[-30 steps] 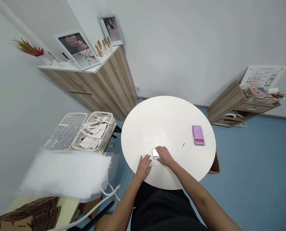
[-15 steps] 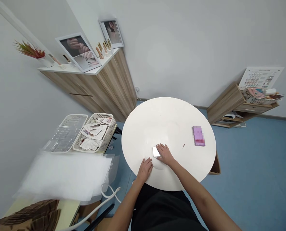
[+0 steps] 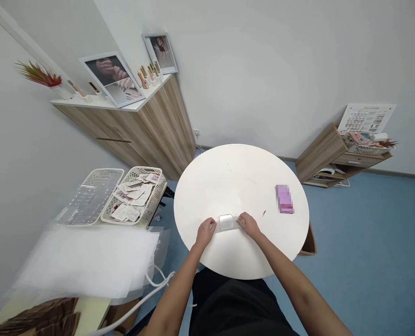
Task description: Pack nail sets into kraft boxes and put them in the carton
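Observation:
A small white, flat, rectangular object (image 3: 226, 221) lies on the round white table (image 3: 242, 177), near its front edge. A translucent strip of film (image 3: 223, 229) spans it from side to side, seemingly clear plastic. At the strip's left end, my left hand (image 3: 206, 230) pinches it between thumb and fingertips. The other end sits in the pinched fingers of my right hand (image 3: 248, 225). Whether the strip lies over the white object or under it, I cannot tell.
A blurred purple packet (image 3: 284, 199) rests on the table's right side. Left of me stand a basket of cards (image 3: 132, 196), a tray of clear packs (image 3: 93, 196) and a stack of white sheets (image 3: 85, 261). A white cable (image 3: 141, 303) runs beside my left arm.
My right hand has come off the white object and moved right; my left hand has moved slightly up and left. Both have gone from lying flat to pinching the film strip, now visible between them.

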Demonstrator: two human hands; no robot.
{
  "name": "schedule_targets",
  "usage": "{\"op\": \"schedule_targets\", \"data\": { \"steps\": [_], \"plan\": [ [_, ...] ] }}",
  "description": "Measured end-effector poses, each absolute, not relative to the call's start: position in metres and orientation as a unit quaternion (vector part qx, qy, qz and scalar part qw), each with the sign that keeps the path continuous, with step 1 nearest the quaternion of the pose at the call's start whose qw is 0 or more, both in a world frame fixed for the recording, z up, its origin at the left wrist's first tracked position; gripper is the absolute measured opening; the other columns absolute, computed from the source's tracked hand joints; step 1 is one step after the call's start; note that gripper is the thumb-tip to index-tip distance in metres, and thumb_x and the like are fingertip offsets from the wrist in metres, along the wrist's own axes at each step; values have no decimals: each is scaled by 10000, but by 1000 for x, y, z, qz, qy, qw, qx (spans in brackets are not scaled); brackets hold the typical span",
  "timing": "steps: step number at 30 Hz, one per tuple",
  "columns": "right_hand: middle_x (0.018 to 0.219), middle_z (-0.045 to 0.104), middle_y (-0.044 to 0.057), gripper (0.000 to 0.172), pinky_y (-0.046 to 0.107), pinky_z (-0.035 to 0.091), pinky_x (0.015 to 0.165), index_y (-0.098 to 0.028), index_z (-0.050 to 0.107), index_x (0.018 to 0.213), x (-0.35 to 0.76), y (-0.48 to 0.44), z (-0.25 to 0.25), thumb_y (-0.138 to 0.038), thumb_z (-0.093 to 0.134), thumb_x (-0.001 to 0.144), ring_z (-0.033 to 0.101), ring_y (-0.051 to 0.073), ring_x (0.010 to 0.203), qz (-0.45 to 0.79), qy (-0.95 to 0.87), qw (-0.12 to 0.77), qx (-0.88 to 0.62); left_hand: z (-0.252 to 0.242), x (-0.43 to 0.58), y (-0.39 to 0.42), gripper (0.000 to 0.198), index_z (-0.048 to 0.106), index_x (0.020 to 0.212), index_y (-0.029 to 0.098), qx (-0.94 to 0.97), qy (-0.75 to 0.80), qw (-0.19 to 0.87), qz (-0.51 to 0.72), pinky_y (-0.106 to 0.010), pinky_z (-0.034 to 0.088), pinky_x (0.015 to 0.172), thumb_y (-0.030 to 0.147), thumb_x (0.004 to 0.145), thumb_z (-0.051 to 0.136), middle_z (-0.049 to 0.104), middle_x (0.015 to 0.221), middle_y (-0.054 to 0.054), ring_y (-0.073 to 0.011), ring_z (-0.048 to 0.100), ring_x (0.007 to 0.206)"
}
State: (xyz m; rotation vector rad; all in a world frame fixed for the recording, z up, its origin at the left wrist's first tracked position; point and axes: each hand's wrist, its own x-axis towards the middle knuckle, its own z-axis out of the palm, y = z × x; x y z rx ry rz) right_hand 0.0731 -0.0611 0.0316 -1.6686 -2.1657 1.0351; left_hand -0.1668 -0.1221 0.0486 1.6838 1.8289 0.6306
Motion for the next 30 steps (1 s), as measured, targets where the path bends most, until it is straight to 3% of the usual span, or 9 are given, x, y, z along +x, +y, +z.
{"op": "schedule_targets", "data": {
  "steps": [4,7,10,12,14,18,22,24,30],
  "plan": [
    [928,585,25,94,241,384,696,-204,589,811,61,-43,23,-254,545,877,550,147,818,348,-712,73,-605,38,-148,-130,268,578,1097,169,678,688,99,239,-416,454,909,157,899,397,617,1081,-120,-256,586,1040],
    [908,571,23,83,240,377,705,-194,584,790,59,-39,13,-238,566,858,534,143,805,335,-708,67,-618,24,-129,-146,444,530,1260,180,795,575,84,174,-423,404,1005,67,853,392,604,1228,-118,-249,542,1167],
    [876,562,17,45,242,385,728,-191,585,792,61,-38,7,-214,588,831,534,147,807,325,-709,65,-623,9,-119,-154,672,351,1448,173,820,556,70,114,-448,314,1104,8,797,371,448,1472,-112,-258,391,1365],
    [885,567,21,27,250,401,733,-193,598,833,62,-40,8,-185,575,820,543,153,805,322,-710,63,-623,2,-119,-152,704,272,1491,159,805,583,60,93,-480,253,1144,21,807,368,327,1556,-116,-270,273,1440],
    [974,583,50,173,270,426,754,-188,609,957,62,-44,12,-134,537,809,561,170,845,301,-721,75,-620,-1,-123,-145,675,276,1490,169,794,599,61,79,-498,231,1158,60,832,384,286,1577,-112,-277,241,1455],
    [1327,501,159,485,401,377,1001,-140,504,1280,60,-64,28,-68,454,803,483,259,1190,170,-784,134,-581,2,-133,-123,632,376,1437,197,801,589,94,60,-497,242,1162,96,818,451,392,1524,-108,-272,339,1413],
    [1402,502,114,491,563,81,1160,-192,484,1344,58,-86,40,-170,477,854,333,294,1358,133,-890,124,-419,12,-138,-106,609,453,1360,165,800,574,161,73,-481,308,1128,111,759,531,506,1424,-150,-284,446,1339],
    [1375,537,96,463,583,41,1159,-214,496,1331,58,-93,41,-213,494,868,355,291,1346,144,-902,119,-389,20,-139,-102,591,470,1328,178,791,572,204,77,-454,371,1076,131,745,554,554,1369,-142,-288,502,1282],
    [1026,666,75,242,424,365,988,-196,598,1059,63,-92,38,-125,460,873,572,225,975,179,-893,87,-403,45,-141,-104,468,545,1179,237,741,567,356,52,-324,473,772,216,716,605,691,943,-33,-242,652,876]
  ]
}}
